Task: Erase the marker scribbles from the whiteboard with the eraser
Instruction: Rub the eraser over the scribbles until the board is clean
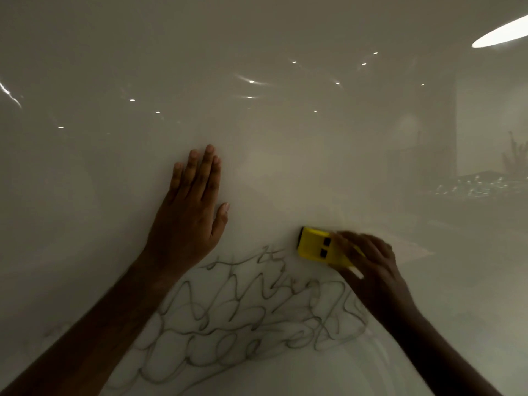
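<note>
A yellow eraser lies flat on the glossy whiteboard. Grey looping scribbles sprawl just near-left of it, unerased.

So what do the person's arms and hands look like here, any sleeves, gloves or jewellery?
Both forearms are bare as far as the frame shows, with no sleeves in view. The left hand and right hand wear no gloves, and no rings, watch or bracelets show. The right hand is motion-blurred, so small details there are unclear.

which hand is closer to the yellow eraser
Right. The right hand grips the eraser at the scribbles' upper right; the left hand lies flat on the whiteboard, apart to its left.
</note>
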Action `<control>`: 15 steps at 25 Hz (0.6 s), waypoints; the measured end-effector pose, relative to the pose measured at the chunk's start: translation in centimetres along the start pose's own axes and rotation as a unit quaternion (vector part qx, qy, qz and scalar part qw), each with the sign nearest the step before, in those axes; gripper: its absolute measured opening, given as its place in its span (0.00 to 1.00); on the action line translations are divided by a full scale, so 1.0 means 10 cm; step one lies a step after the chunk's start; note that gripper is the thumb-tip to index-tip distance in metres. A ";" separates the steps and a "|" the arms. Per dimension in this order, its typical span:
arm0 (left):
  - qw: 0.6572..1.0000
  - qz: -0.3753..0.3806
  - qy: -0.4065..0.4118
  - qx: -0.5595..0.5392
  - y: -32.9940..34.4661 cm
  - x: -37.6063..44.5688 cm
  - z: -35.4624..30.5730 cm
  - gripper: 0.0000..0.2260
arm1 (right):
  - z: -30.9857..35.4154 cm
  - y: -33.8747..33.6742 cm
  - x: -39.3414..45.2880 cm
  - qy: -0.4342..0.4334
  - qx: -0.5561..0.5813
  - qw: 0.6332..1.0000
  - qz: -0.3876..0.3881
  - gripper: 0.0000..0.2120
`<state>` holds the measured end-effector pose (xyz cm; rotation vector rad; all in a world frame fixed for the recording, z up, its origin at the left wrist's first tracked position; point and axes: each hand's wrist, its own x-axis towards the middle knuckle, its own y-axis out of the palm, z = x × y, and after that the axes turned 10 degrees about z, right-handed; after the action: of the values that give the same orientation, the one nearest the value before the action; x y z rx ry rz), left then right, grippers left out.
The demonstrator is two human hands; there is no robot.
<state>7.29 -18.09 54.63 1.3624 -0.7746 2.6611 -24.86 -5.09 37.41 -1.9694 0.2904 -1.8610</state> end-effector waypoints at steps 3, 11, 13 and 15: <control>1.000 0.001 -0.023 -0.003 -0.03 -0.11 0.14 0.35 | 0.26 -0.03 0.54 -0.010 0.018 1.000 -0.023 0.25; 0.997 -0.002 -0.075 -0.015 -0.06 -0.46 0.53 0.36 | 0.56 0.21 0.01 -0.123 0.001 0.991 0.047 0.18; 0.997 -0.001 -0.080 -0.011 -0.07 -0.52 0.61 0.36 | 0.49 0.13 0.12 -0.088 -0.004 0.996 0.031 0.22; 0.997 0.000 -0.078 -0.015 -0.07 -0.53 0.62 0.36 | 0.56 0.09 0.40 -0.058 0.007 0.998 0.000 0.23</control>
<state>15.34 -19.40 53.86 1.5778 -0.8257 2.5553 -18.90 -6.70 40.49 -2.0591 0.2430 -1.7346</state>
